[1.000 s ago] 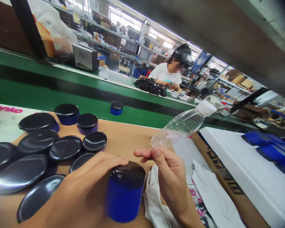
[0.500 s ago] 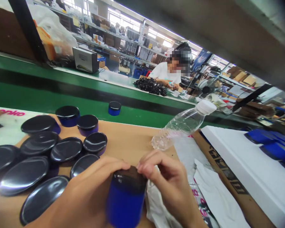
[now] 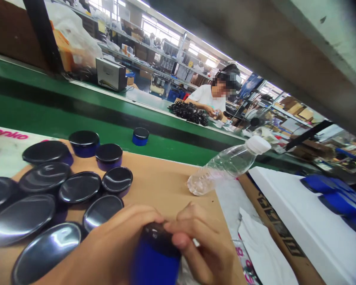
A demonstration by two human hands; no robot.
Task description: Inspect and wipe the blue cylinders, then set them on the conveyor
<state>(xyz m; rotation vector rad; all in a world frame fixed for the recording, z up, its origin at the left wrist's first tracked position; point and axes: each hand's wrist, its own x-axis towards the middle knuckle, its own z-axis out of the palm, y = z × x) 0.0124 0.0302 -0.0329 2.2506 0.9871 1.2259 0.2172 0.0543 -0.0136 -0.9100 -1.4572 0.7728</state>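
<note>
Low in the middle I hold a blue device with a black end (image 3: 156, 263), small pale lettering on the black part. My left hand (image 3: 106, 245) is closed along its left side, fingertips at the black end. With thumb and fingers bent, my right hand (image 3: 203, 237) grips the right edge of that black end. Part of something white shows below the right hand, mostly hidden. To the left stand several blue round pieces with glossy black tops (image 3: 80, 187), close together on brown cardboard (image 3: 154, 170).
A clear plastic bottle (image 3: 225, 162) with a white cap lies tilted beyond my right hand. One blue-black piece (image 3: 141, 136) sits on the green belt (image 3: 112, 134). Right: white paper (image 3: 264, 249) and a white foam slab (image 3: 296, 209) bearing blue pieces. A co-worker (image 3: 209, 97) sits across.
My right thumb and fingers have shifted on the black end and are bent closer over it. The held device sits slightly lower in view. The camera view has shifted a little.
</note>
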